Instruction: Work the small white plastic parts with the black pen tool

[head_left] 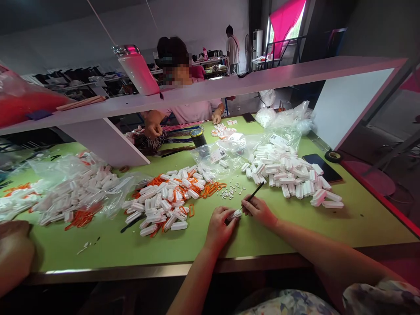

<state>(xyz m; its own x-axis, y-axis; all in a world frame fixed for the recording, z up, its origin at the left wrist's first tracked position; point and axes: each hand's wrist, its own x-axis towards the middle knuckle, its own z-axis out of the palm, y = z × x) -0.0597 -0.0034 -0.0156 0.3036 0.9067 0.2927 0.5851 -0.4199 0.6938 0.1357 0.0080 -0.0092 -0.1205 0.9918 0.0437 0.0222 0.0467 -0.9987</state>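
1. head view: the left hand point(220, 227) is partly closed, its fingers and thumb pinching a small white plastic piece point(235, 215) just above the green tabletop point(262, 243), near the front edge.
2. the right hand point(260, 211) is closed in a pen-like grip around a thin black tool point(254, 192); its lower end is at the white plastic piece, though whether it touches is too small to tell.
3. just beyond the hands lies a scatter of tiny white parts point(231, 191).
4. to the left of the hands is a heap of white pieces mixed with orange loops point(170, 199), with another white heap point(78, 192) farther left, partly among clear plastic bags.
5. to the right, a large pile of white pieces point(288, 173) lies beside a dark flat device point(323, 168), with a roll of black tape point(334, 156) near the device.
6. across the table, behind a raised shelf point(210, 97) bearing a pale bottle point(138, 72), a co-worker point(193, 111) has both hands over the tabletop. a black can point(198, 138) stands nearer. part of another person's arm point(13, 256) shows at the left edge.
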